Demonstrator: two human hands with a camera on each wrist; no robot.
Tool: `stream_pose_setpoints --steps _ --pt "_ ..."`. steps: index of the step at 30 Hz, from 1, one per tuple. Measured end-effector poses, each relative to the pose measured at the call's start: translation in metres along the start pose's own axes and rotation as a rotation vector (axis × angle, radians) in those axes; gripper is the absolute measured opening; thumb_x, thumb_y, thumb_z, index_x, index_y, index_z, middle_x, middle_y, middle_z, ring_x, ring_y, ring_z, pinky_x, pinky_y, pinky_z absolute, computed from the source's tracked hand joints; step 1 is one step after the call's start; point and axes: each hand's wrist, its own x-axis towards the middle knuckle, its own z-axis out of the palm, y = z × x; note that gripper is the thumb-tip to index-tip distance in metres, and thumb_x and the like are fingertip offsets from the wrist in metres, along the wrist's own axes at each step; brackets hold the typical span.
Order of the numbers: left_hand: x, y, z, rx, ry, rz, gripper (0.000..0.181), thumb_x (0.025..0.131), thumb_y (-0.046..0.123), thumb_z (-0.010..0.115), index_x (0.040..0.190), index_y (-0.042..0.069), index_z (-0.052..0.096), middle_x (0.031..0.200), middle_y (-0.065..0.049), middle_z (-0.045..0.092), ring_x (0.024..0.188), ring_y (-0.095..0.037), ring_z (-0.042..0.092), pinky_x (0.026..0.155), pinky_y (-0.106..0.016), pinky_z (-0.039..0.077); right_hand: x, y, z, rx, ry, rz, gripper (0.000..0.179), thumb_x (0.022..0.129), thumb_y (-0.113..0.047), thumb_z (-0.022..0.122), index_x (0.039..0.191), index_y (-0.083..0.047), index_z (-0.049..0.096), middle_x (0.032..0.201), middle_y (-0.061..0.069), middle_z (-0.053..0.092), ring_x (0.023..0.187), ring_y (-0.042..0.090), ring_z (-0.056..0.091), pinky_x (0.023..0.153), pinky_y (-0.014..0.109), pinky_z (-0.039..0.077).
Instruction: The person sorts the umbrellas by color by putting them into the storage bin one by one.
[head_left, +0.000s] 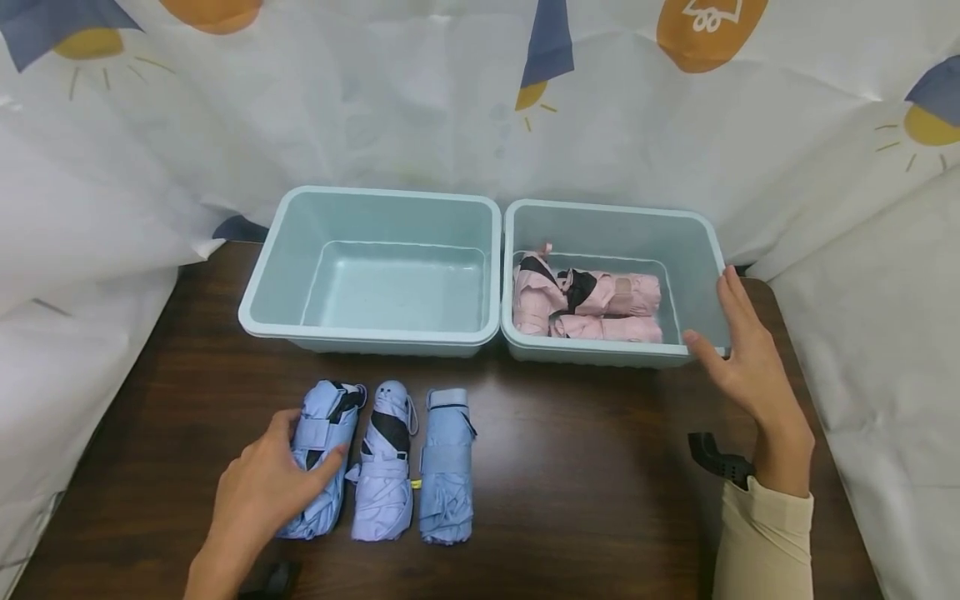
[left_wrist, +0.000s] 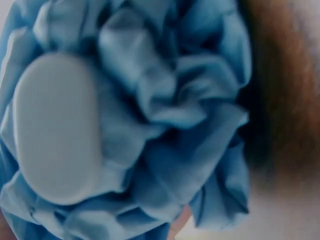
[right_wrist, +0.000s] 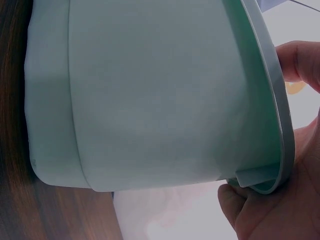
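My left hand [head_left: 262, 492] grips the leftmost folded umbrella [head_left: 326, 429], which is blue with a black patch, thumb along one side and fingers on the other. Its handle end [left_wrist: 57, 129] and crumpled fabric fill the left wrist view. Beside it lie a pale lavender-blue folded umbrella [head_left: 384, 492] and another blue folded umbrella [head_left: 447, 467], roughly parallel. At the right bin's [head_left: 607, 208] front right corner, my right hand [head_left: 750, 367] touches the rim, fingers extended. Inside that bin are several folded pink umbrellas [head_left: 633, 293]. The right wrist view shows the bin's outer wall [right_wrist: 165, 100].
A second light blue-green bin [head_left: 390, 200] stands to the left of the first, their rims side by side, nothing in it. Both stand on a dark wooden table [head_left: 577, 467]. White patterned sheeting [head_left: 420, 100] hangs behind and along the sides.
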Motion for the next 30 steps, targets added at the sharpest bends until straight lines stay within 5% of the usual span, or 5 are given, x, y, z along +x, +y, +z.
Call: stream_pose_setpoints --steps 11,23,30 --pt "-0.001 -0.008 -0.005 -0.093 -0.058 0.01 0.102 0.091 0.061 0.073 0.154 -0.009 0.033 0.147 -0.042 0.052 0.122 -0.058 0.061 0.095 -0.071 0.054 -0.001 0.001 0.004 0.003 0.01 -0.016 0.086 0.102 -0.032 0.063 0.17 -0.014 0.014 0.181 0.001 0.004 0.166 0.041 0.011 0.125 0.077 0.015" --pt "-0.006 -0.012 -0.021 -0.235 -0.056 0.156 0.087 0.092 0.046 0.08 0.15 -0.006 0.04 0.134 -0.036 0.064 0.125 -0.059 0.062 0.102 -0.071 0.052 0.0 0.001 0.002 0.019 0.011 -0.016 0.086 0.102 -0.031 0.065 0.17 -0.011 0.016 0.18 0.002 0.006 0.166 0.039 0.012 0.127 0.074 0.015" --pt "-0.008 -0.013 -0.033 -0.271 -0.065 0.25 0.081 0.089 0.04 0.085 0.149 0.002 0.045 0.133 -0.031 0.066 0.12 -0.049 0.066 0.102 -0.067 0.054 0.001 0.002 0.001 0.015 0.01 0.003 0.087 0.101 -0.032 0.065 0.17 -0.014 0.015 0.18 -0.002 0.005 0.166 0.039 0.013 0.126 0.076 0.016"
